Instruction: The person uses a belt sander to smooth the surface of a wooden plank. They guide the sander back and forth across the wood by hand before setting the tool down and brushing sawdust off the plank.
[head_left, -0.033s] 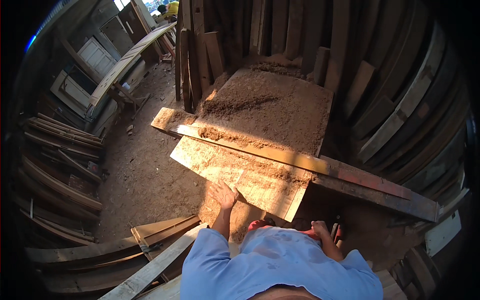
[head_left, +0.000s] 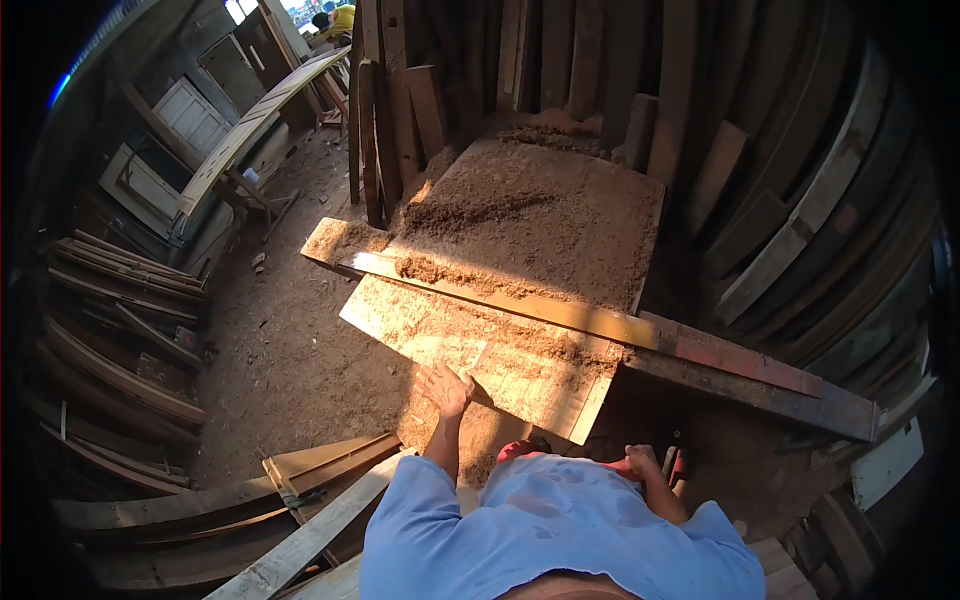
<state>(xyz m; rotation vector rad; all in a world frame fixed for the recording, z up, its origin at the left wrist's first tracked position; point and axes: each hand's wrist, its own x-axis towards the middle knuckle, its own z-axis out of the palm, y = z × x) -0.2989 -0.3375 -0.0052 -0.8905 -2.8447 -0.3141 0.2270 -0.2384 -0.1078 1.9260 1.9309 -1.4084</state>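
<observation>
My left hand (head_left: 445, 388) is spread open, palm down, at the near left edge of a pale wooden panel (head_left: 520, 387); whether it presses on the panel or hovers is hard to tell. Sawdust covers much of that panel. Across its far side runs a long machine bed (head_left: 590, 320) with yellow and red paint, sloping down to the right. Beyond the bed lies a wide board (head_left: 600, 215) heaped with brown sawdust. Beside my right thigh, my right hand (head_left: 643, 461) is curled closed; what it holds, if anything, is hidden. A red part with a dark handle (head_left: 669, 462) is next to it.
Tall planks (head_left: 675, 90) lean along the back and right. Stacked boards (head_left: 125, 320) line the left, with long planks (head_left: 310, 525) near my left side. A sawdust-strewn floor (head_left: 290, 360) lies between. A long plank table (head_left: 265, 115) and a person in yellow (head_left: 342, 20) are far left.
</observation>
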